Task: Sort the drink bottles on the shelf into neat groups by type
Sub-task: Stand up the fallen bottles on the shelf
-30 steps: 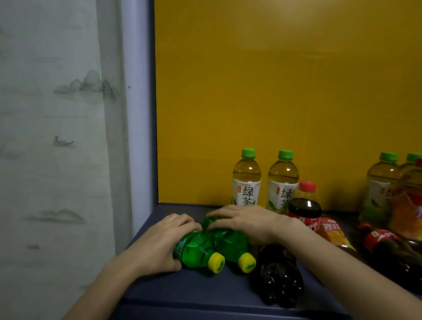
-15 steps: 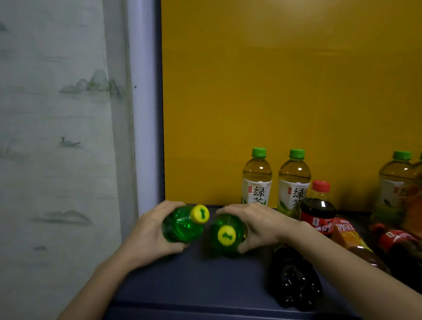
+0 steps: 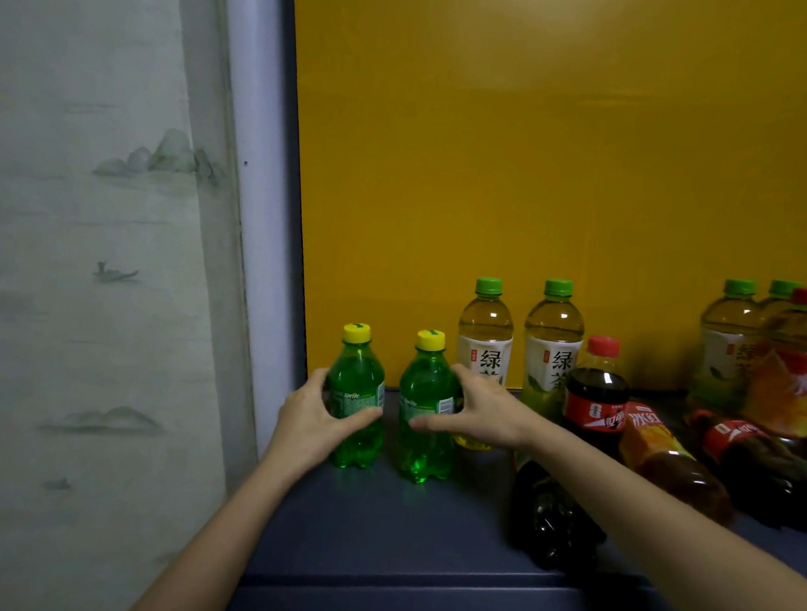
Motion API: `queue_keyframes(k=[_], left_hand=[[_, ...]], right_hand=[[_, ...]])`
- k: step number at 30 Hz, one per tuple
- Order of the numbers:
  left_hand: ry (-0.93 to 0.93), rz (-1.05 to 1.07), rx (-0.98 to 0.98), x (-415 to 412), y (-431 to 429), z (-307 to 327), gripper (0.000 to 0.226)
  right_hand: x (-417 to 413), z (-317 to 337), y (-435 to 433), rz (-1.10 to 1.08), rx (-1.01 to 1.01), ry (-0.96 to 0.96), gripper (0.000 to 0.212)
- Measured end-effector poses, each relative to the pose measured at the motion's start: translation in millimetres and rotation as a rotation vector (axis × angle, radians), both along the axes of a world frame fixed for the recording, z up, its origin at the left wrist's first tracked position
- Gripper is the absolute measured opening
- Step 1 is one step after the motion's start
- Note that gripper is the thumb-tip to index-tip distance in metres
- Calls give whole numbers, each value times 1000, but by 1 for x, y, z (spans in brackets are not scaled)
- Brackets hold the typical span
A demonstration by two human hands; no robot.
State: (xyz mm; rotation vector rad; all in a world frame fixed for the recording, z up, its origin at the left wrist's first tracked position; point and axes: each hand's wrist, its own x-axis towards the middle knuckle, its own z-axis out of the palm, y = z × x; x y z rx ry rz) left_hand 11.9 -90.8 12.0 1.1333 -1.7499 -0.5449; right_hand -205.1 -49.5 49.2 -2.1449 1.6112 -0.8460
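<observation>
Two small green Sprite bottles with yellow caps stand upright side by side at the shelf's left end. My left hand (image 3: 312, 417) grips the left Sprite bottle (image 3: 356, 382) around its label. My right hand (image 3: 480, 411) grips the right Sprite bottle (image 3: 427, 391) the same way. Behind them two green tea bottles (image 3: 484, 338) (image 3: 553, 342) stand against the yellow back wall. A small cola bottle (image 3: 596, 397) with a red cap stands upright to their right.
A dark cola bottle (image 3: 551, 522) lies on the blue shelf (image 3: 378, 540) under my right forearm. An orange iced tea bottle (image 3: 666, 458) and another cola bottle (image 3: 770, 464) lie on their sides at right. More tea bottles (image 3: 730, 344) stand at the far right.
Both Sprite bottles lay on their sides a second ago. My hands lifted and turned them upright, and they now stand on the shelf near the left wall.
</observation>
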Motion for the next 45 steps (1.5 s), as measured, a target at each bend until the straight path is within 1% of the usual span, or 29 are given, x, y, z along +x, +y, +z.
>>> queue_keyframes(k=[4,8,10,12,14,16,17,19,21,23,25,27,29,31,32,34,36,39,42,45], left_hand=[[-84,44,-16,-5,-2,0,60],[-144,-13,59,0,3,-1,75],[-144,55,22,2,16,0,77],[-84,186,-141,1,36,1,60],[-40,242,-323,-4,60,6,37],[-45,176,-421,-17,83,12,15],[-80,103,-420,-26,94,16,9],[-187,-81,-355,-51,114,21,6],[-291,-201,-286,-82,129,26,16],[-388,-210,-147,-116,127,26,32],[-514,-154,37,-148,113,24,50],[-579,-110,208,-173,99,22,68],[-557,-89,358,-187,90,21,89],[-528,-89,490,-194,83,21,102],[-534,-88,541,-196,82,22,102],[-516,-91,591,-196,79,21,92],[-447,-111,593,-194,78,17,75],[-273,-135,565,-187,81,10,64],[-122,-98,489,-182,90,4,78],[-53,-16,292,-179,94,4,77]], right_hand=[[4,3,5,-10,44,19,68],[-2,12,25,-98,-12,79,68],[-12,15,44,-121,-50,35,57],[-28,18,65,-156,-131,14,37],[-48,22,88,-214,-234,-16,21],[-72,24,107,-305,-318,-52,14],[-84,25,114,-357,-346,-66,12],[-111,25,121,-459,-361,-67,11],[-134,22,118,-544,-292,-12,20],[-150,15,110,-619,-160,52,37],[-161,6,100,-667,-24,112,53],[-167,-2,92,-667,117,98,68],[-171,-7,87,-651,253,-43,79],[-174,-9,83,-616,356,-204,85],[-176,-10,81,-597,387,-243,85],[-180,-13,77,-570,406,-226,83],[-183,-16,75,-538,388,-220,77],[-186,-19,76,-487,359,-292,69],[-189,-26,78,-465,321,-390,70],[-188,-30,82,-456,215,-482,66]])
